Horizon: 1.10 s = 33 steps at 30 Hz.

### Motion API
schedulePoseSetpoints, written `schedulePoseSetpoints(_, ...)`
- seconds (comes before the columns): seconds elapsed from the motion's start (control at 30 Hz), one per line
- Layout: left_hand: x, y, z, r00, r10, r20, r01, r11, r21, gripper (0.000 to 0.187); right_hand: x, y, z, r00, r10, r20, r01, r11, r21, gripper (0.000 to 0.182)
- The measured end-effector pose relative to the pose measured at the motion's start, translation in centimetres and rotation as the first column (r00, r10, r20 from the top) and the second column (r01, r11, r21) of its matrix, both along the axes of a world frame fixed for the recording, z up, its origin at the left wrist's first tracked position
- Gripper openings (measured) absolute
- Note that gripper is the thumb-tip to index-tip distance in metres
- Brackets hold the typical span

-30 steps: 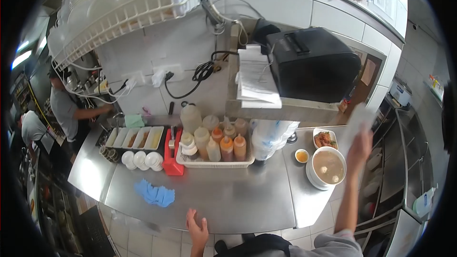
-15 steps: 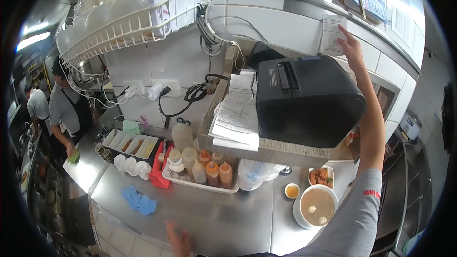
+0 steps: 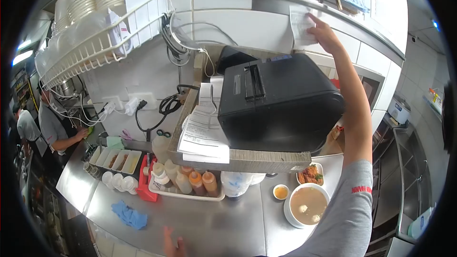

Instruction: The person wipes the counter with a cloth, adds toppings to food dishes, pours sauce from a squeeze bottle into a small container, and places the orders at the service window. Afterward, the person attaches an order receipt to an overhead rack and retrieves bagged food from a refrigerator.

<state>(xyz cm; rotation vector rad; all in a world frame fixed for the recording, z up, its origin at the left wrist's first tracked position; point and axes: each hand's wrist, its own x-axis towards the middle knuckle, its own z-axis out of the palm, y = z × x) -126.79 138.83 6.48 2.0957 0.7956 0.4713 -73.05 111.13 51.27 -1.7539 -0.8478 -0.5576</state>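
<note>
My right hand [image 3: 324, 34] is raised at the wall, its index finger and thumb stretched apart against a paper receipt [image 3: 301, 28]. That slip hangs at the lower edge of a metal rail [image 3: 273, 1]. Below my arm stand a bowl of soup [image 3: 308, 204] with pale balls in it, a small cup of orange sauce [image 3: 281, 192] and a dish of reddish food [image 3: 312, 175]. My left hand [image 3: 174, 246] is low over the steel counter [image 3: 200, 221], holding nothing, fingers apart. A crumpled blue cloth [image 3: 129, 215] lies to its left.
A black receipt printer [image 3: 281, 102] and printed receipts [image 3: 204, 135] sit on a raised shelf [image 3: 247, 161]. Sauce bottles fill a white tray [image 3: 190, 196]. A wire rack [image 3: 102, 50] with stacked containers overhangs the left. Another person [image 3: 57, 126] works at far left.
The whole view has shifted, so the shelf and counter things appear farther left. My right hand stays at the receipt. The person at far left has moved an arm toward the wall.
</note>
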Motion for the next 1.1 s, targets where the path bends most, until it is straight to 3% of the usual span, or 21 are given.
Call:
schedulePoseSetpoints(0.07, 0.5, 0.4, -1.9, 0.977, -0.087, 0.193, 0.06, 0.988, 0.139, 0.054, -2.6, -0.3, 0.7, 0.989, -0.123, -0.088, 0.108, 0.982, -0.155, 0.054)
schedulePoseSetpoints(0.17, 0.1, 0.4, -2.3, 0.954, -0.168, 0.249, 0.114, 0.969, 0.217, 0.052, -1.6, -0.3, 1.2, 0.973, 0.071, -0.22, -0.077, 0.997, -0.019, 0.055)
schedulePoseSetpoints(0.27, -0.4, -1.3, 0.4, 0.968, -0.086, 0.235, 0.064, 0.993, 0.099, 0.051, -2.1, 0.6, 1.5, 0.943, 0.201, -0.264, -0.184, 0.979, 0.087, 0.057)
schedulePoseSetpoints(0.3, -0.9, -1.1, -0.8, 0.976, -0.071, 0.203, 0.049, 0.992, 0.113, 0.05, -2.2, 1.0, 1.7, 0.933, 0.243, -0.266, -0.217, 0.968, 0.123, 0.058)
schedulePoseSetpoints(0.37, -2.0, -0.3, -4.2, 0.989, -0.041, 0.139, 0.02, 0.989, 0.144, 0.049, -1.8, 1.7, 1.7, 0.956, 0.246, -0.159, -0.232, 0.968, 0.099, 0.061)
schedulePoseSetpoints(0.5, -2.1, -1.6, -2.8, 0.985, 0.053, 0.167, -0.055, 0.998, 0.008, 0.047, -0.7, 1.9, 2.4, 0.998, 0.065, -0.027, -0.068, 0.986, -0.151, 0.065)
schedulePoseSetpoints(0.6, -1.6, -2.4, -1.0, 0.981, 0.075, 0.178, -0.066, 0.996, -0.057, 0.046, 0.0, 1.8, 2.3, 0.978, -0.023, 0.206, 0.058, 0.985, -0.165, 0.062)
schedulePoseSetpoints(0.63, -1.4, -2.5, -0.8, 0.986, 0.081, 0.149, -0.074, 0.996, -0.05, 0.046, 0.8, 2.0, 2.1, 0.978, 0.023, 0.206, -0.01, 0.998, -0.066, 0.062)
schedulePoseSetpoints(0.73, -1.3, -2.5, -0.9, 0.987, 0.09, 0.136, -0.083, 0.995, -0.059, 0.044, 1.7, 2.2, 2.0, 0.951, -0.073, 0.299, 0.095, 0.994, -0.06, 0.062)
schedulePoseSetpoints(0.77, -1.2, -2.4, -1.2, 0.985, 0.093, 0.146, -0.084, 0.994, -0.067, 0.043, 1.7, 1.8, 2.0, 0.96, -0.115, 0.257, 0.136, 0.989, -0.064, 0.061)
schedulePoseSetpoints(0.83, -1.4, -1.6, -4.0, 0.987, 0.047, 0.154, -0.085, 0.965, 0.249, 0.039, 0.2, 1.6, 2.3, 0.969, -0.181, 0.167, 0.198, 0.976, -0.09, 0.06)
schedulePoseSetpoints(0.87, -1.8, -1.2, -5.6, 0.989, 0.038, 0.144, -0.093, 0.915, 0.393, 0.037, 0.9, 1.0, 2.3, 0.983, -0.132, 0.132, 0.14, 0.989, -0.055, 0.056)
schedulePoseSetpoints(0.9, -2.0, -0.9, -5.7, 0.991, 0.015, 0.131, -0.051, 0.959, 0.279, 0.046, 2.0, 0.1, 2.3, 0.969, -0.116, 0.217, 0.115, 0.993, 0.015, 0.054)
schedulePoseSetpoints(0.93, -2.2, -0.6, -5.1, 0.993, 0.01, 0.119, -0.028, 0.988, 0.15, 0.056, 3.9, -1.8, 2.9, 0.985, -0.05, 0.167, 0.052, 0.999, -0.004, 0.053)
schedulePoseSetpoints(0.97, -2.1, -0.5, -4.3, 0.995, 0.025, 0.099, -0.046, 0.973, 0.225, 0.051, 5.4, -3.8, 3.7, 0.986, -0.12, 0.116, 0.125, 0.991, -0.036, 0.053)
schedulePoseSetpoints(1.0, -1.6, -0.9, -2.3, 0.988, 0.072, 0.134, -0.089, 0.988, 0.125, 0.05, 6.9, -6.0, 4.2, 0.97, -0.162, 0.179, 0.169, 0.985, -0.023, 0.051)
schedulePoseSetpoints(1.03, -1.8, -0.2, -2.7, 0.985, 0.035, 0.168, -0.067, 0.98, 0.185, 0.051, 8.5, -8.4, 5.2, 0.972, -0.115, 0.207, 0.098, 0.991, 0.091, 0.049)
schedulePoseSetpoints(1.07, -2.0, 0.3, -2.7, 0.984, 0.073, 0.162, -0.091, 0.99, 0.106, 0.051, 8.5, -9.4, 6.1, 0.957, -0.164, 0.239, 0.137, 0.982, 0.127, 0.047)
schedulePoseSetpoints(1.1, -2.3, 1.2, -3.0, 0.975, 0.068, 0.213, -0.106, 0.979, 0.176, 0.05, 6.6, -9.6, 6.4, 0.929, -0.222, 0.296, 0.178, 0.969, 0.169, 0.045)
